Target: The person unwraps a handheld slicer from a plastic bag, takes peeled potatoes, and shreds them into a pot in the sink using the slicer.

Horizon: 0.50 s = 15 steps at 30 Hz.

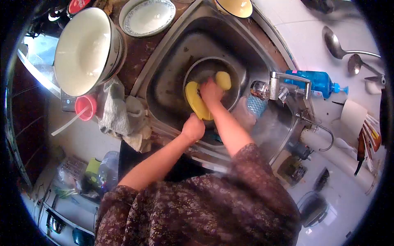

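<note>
My left hand (193,128) is closed around the near end of a long, curved yellow item (196,102), held tilted over a round metal basin (186,78) in the sink. It looks like a smooth plastic dish or scoop, but its exact kind is unclear. Against its right side, my right hand (211,92) has its fingers curled; a small dark patch shows at the fingertips, and what they hold is hidden. Just beyond that hand, a rounded pale-yellow object (223,80) rests in the basin.
The steel sink (164,53) surrounds the basin, with a faucet (283,84) and blue soap bottle (314,82) at its right. Large enamel bowls (84,49), an oval dish (150,18) and grey cloths (117,106) are on the left. Ladles (333,43) hang at the right.
</note>
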{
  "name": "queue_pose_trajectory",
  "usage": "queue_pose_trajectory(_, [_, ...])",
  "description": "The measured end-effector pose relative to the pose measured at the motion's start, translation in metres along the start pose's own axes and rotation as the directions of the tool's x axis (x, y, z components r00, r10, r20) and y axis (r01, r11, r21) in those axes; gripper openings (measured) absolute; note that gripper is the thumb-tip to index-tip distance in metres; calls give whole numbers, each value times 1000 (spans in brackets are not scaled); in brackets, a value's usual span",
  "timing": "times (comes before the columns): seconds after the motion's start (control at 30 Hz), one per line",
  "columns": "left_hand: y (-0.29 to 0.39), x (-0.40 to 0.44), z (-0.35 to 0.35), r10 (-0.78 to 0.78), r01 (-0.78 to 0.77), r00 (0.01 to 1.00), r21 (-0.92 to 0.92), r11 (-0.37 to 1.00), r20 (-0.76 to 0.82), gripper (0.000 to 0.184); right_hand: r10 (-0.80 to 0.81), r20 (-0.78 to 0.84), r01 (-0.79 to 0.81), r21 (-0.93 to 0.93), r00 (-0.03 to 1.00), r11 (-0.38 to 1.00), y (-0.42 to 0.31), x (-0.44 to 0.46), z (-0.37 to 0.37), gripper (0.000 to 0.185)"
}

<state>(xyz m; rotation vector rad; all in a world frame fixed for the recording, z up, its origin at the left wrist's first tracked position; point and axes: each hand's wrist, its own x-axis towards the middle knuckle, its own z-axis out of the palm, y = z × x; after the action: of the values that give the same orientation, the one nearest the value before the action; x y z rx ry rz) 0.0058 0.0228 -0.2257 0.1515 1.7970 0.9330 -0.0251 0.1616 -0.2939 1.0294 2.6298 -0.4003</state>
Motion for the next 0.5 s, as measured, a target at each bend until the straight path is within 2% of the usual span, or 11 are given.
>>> queue_pose_trajectory(0.03, [0, 1, -2, 40, -37, 999, 89, 995, -35, 25, 44, -9, -44, -7, 999, 999, -3, 7, 3, 24])
queue_pose_trajectory(0.07, [3, 1, -6, 37, -33, 998, 83, 996, -42, 25, 89, -12, -89, -18, 996, 996, -3, 12, 8, 23])
queue_pose_trajectory(0.1, [5, 0, -9, -34, 34, 999, -5, 999, -8, 26, 86, -3, -86, -24, 996, 996, 7, 18, 16, 23])
queue_pose_trajectory(0.13, [6, -2, -10, -97, 100, 995, -90, 991, 33, 28, -59, 26, 61, -77, 998, 995, 26, 29, 28, 25])
queue_pose_trajectory(0.17, [6, -1, -10, -95, 98, 995, -97, 990, 32, 28, -204, 56, 209, -126, 977, 970, 32, 36, 24, 28])
queue_pose_trajectory(0.2, [6, 0, -9, -93, 95, 995, -86, 992, 17, 27, -209, 55, 215, -132, 976, 968, 39, 38, 21, 28])
queue_pose_trajectory(0.27, [4, 1, -5, -96, 97, 995, -84, 992, 9, 27, -23, 160, -5, 170, 987, 985, 33, 17, -15, 31])
queue_pose_trajectory(0.33, [2, 4, -3, -45, 44, 998, -19, 999, -48, 27, -150, 131, 125, 180, 980, 976, 9, -32, -60, 32])
queue_pose_trajectory(0.4, [3, 4, -5, -17, 16, 999, -34, 999, -41, 27, -108, 308, 56, 174, 945, 983, -6, -62, -76, 35])
queue_pose_trajectory(0.47, [1, 3, -7, 1, -3, 1000, -42, 999, -31, 28, -128, 317, 76, 170, 940, 982, -17, -70, -69, 32])
queue_pose_trajectory(0.5, [1, 4, -8, -11, 11, 1000, -4, 1000, -20, 28, -71, 266, 50, 83, 961, 995, -19, -63, -59, 30])
